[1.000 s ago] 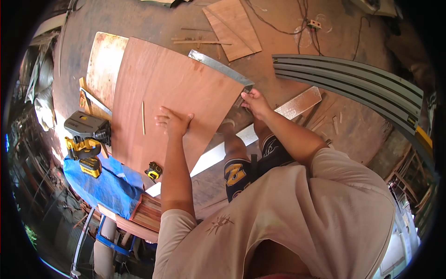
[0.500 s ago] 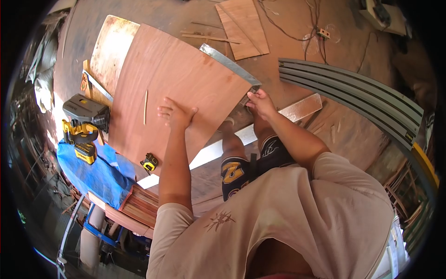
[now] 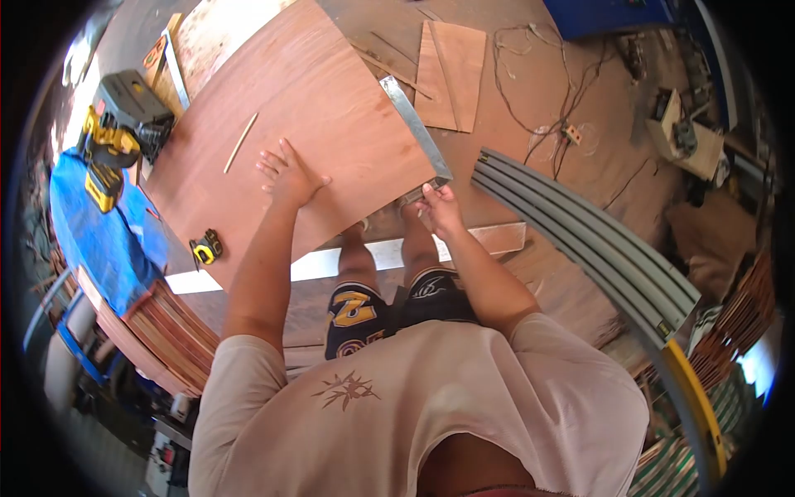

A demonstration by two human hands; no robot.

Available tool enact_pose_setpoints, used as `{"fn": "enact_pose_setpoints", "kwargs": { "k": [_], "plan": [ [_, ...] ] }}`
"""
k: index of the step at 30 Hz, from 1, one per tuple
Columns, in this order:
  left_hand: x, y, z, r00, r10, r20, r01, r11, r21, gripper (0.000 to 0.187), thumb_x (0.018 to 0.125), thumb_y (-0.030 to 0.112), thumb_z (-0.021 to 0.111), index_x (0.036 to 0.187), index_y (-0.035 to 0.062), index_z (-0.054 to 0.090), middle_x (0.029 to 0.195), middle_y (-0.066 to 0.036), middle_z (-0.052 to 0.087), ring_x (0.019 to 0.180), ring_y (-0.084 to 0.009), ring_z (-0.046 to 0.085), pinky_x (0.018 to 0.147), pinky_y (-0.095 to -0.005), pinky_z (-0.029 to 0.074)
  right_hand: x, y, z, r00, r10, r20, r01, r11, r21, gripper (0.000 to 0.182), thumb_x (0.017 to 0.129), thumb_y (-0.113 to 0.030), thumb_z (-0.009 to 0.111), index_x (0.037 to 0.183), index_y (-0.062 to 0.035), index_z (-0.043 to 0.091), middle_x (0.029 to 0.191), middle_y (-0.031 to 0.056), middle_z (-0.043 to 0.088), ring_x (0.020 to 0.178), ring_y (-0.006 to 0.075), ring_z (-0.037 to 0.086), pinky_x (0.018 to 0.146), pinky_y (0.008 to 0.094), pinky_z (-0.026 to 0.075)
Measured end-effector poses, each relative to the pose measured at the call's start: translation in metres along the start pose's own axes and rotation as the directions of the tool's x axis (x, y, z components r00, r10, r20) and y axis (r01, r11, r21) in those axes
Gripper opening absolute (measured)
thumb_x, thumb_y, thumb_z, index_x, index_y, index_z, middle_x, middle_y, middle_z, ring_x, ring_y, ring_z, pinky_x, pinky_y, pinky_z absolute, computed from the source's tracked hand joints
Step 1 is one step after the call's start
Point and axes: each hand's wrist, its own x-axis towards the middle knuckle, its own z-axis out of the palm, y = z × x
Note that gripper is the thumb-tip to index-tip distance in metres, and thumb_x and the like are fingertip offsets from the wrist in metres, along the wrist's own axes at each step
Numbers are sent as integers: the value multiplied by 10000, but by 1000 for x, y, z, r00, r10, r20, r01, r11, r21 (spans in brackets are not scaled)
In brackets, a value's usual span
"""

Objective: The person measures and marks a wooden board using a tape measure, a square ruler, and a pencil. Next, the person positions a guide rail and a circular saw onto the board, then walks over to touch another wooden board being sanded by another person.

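Note:
My left hand (image 3: 290, 176) lies flat with spread fingers on a reddish plywood sheet (image 3: 331, 108). A pencil (image 3: 241, 142) rests on the sheet just beyond its fingertips. At the sheet's near right corner, my right hand (image 3: 441, 210) is closed on the dark stock of a try square (image 3: 414, 123). The square's metal blade lies along the sheet's right edge. A yellow and black tape measure (image 3: 206, 248) sits near the sheet's near left corner.
A yellow and black cordless power tool (image 3: 103, 153) stands at the left, beside a blue tarp (image 3: 103, 224). Long grey metal rails (image 3: 580, 232) extend along the right. Cables with a small socket block (image 3: 571, 134) and plywood offcuts (image 3: 451, 79) lie on the floor.
The view has turned and shifted, so the sheet appears farther up and left. Both hands keep their places: the left on the plywood, the right on the try square.

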Motion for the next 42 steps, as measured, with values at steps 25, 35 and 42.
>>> {"fn": "enact_pose_setpoints", "kwargs": {
  "k": [25,35,42],
  "plan": [
    [4,4,-2,1000,-29,3,29,999,15,1300,663,514,803,1494,162,-133,1487,-337,-185,1389,-513,-124,1033,-708,183,4,-8,-2,998,51,36,-48,996,-73,95,928,-158,611,991,-100,570,882,24,645,743,116,611,692,268,531],
    [7,-4,6,999,18,-41,-18,1000,-4,1309,653,520,808,1494,172,-133,1484,-348,-176,1380,-529,-127,1022,-721,170,2,-10,0,999,38,7,-37,998,-57,130,910,-138,637,964,-68,542,842,45,629,706,120,613,647,251,532],
    [5,-2,3,1000,10,-28,-9,1000,25,1306,660,523,801,1493,167,-139,1492,-333,-176,1391,-507,-124,1040,-700,173,-1,-13,3,1000,19,10,-18,994,-108,141,917,-140,626,996,-56,546,877,54,643,735,128,620,666,263,536]
  ]
}}
